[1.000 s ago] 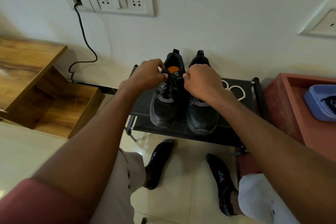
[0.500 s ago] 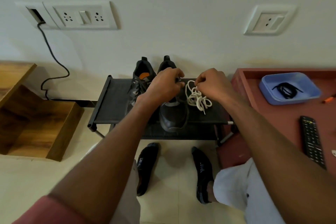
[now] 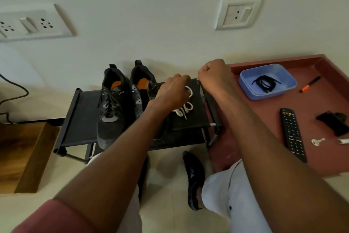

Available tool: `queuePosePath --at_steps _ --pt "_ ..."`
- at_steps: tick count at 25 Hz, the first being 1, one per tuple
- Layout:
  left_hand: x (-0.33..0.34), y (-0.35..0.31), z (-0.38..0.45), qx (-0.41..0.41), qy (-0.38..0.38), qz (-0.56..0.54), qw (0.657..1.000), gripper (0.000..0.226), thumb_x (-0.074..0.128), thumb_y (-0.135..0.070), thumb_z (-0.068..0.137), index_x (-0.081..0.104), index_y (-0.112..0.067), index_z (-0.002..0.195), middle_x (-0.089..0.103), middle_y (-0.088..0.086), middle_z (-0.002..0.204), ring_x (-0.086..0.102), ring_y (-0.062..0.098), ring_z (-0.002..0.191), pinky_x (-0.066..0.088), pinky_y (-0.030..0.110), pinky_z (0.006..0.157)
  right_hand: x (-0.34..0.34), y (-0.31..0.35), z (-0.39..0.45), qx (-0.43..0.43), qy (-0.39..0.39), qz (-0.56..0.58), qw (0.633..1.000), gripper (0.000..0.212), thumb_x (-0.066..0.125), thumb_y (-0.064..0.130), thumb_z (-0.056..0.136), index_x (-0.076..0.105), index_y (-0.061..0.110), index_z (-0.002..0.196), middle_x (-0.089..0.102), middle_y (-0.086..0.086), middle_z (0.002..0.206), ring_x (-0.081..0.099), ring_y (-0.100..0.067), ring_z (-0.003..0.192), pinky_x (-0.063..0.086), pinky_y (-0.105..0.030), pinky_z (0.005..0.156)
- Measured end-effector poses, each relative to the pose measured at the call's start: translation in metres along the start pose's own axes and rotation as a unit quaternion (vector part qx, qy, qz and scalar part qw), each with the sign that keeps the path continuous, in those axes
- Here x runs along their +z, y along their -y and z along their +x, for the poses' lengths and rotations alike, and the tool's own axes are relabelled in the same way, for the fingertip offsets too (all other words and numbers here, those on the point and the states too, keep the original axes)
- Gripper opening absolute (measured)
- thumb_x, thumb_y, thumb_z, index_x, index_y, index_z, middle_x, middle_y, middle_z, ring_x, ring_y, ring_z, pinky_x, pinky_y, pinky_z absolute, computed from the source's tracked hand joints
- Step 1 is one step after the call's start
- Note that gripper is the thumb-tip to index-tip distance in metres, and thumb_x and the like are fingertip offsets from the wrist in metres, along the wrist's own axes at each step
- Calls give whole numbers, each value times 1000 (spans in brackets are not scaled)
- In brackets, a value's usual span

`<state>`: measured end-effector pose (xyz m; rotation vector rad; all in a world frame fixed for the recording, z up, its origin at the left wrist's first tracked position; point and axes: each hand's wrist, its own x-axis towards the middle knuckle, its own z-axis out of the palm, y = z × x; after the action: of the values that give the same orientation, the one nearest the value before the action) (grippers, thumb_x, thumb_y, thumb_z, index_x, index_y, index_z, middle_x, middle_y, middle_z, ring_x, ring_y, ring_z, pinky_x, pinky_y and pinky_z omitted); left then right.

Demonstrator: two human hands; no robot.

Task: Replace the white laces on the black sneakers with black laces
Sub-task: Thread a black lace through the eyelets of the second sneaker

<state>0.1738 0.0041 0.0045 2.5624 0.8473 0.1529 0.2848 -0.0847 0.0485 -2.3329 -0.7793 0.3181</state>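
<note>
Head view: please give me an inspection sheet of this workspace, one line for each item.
Surface: black shoe rack, red tray beside it.
Job's things: two black sneakers on rack, left one black-laced; white laces beside them; black laces in blue tub.
Clutter: remote, key, orange marker.
Grips: left hand over white laces; right hand curled, contents unclear.
Cables: black cord, left.
Surroundings: wall sockets.

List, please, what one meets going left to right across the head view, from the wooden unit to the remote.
Wooden unit → laced sneaker → white laces → blue tray → remote.
</note>
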Motion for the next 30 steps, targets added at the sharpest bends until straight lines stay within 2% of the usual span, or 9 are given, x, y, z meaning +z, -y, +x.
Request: queuePosePath --at_steps 4,10,13,15,17,19,24,27,30 --pt "20 -44 12 101 -15 -119 988 60 63 -9 92 48 -17 150 53 8 148 50 29 133 44 43 109 -24 -17 -6 22 -104 68 992 21 58 8 95 76 18 90 69 7 87 62 -7 72 41 -21 52" --pt "69 -102 35 164 -2 -141 976 64 56 -5 97 40 -20 157 34 5 166 29 22 152 32 42 121 -81 -94 10 96 -289 92 948 30 53 4 92 80 13 101 78 -2 103 71 -21 98 44 -23 71" --pt "95 -115 46 183 -8 -36 982 62 55 -17 102 36 -30 159 19 1 173 17 27 158 21 59 124 -97 -148 47 43 -191 -89 977 17 59 3 87 74 -1 79 73 -19 82 68 -37 79 51 -41 64" --pt "104 -119 50 176 -11 12 984 55 54 -21 103 41 -34 155 22 -2 171 19 29 156 16 65 120 -96 -173 71 32 -87 -212 973 23 65 11 88 65 1 68 63 -16 68 57 -34 64 42 -36 53" --pt "109 -121 54 187 -18 18 982 44 55 -21 101 53 -32 144 36 -3 163 33 28 148 23 62 114 -90 -187 88 29 -14 -277 960 35 68 21 91 50 11 63 51 -8 64 51 -30 65 35 -31 53" --pt "111 -121 61 201 -24 -6 979 34 59 -23 98 58 -28 132 49 -2 146 49 27 133 29 52 108 -82 -192 95 29 30 -303 952 38 74 28 89 46 18 65 50 -3 68 56 -29 72 42 -32 61" --pt "115 -119 66 229 -5 31 973 45 64 -34 98 59 -25 141 39 14 158 54 36 128 39 51 111 -64 -198 99 32 -2 -282 959 38 61 20 99 39 18 68 45 -1 68 55 -27 73 31 -28 52" --pt "114 -119 60 198 5 23 980 49 65 -33 97 54 -19 144 30 18 164 49 40 135 35 50 116 -65 -187 88 46 -27 -274 960 27 61 23 99 53 13 74 55 -5 74 58 -28 71 33 -28 53" --pt "93 -121 53 183 -10 -37 982 58 66 -28 97 46 -17 151 35 13 162 49 36 136 39 46 113 -77 -159 72 66 -75 -165 981 21 63 12 91 54 12 71 53 -3 68 54 -24 64 29 -29 47"
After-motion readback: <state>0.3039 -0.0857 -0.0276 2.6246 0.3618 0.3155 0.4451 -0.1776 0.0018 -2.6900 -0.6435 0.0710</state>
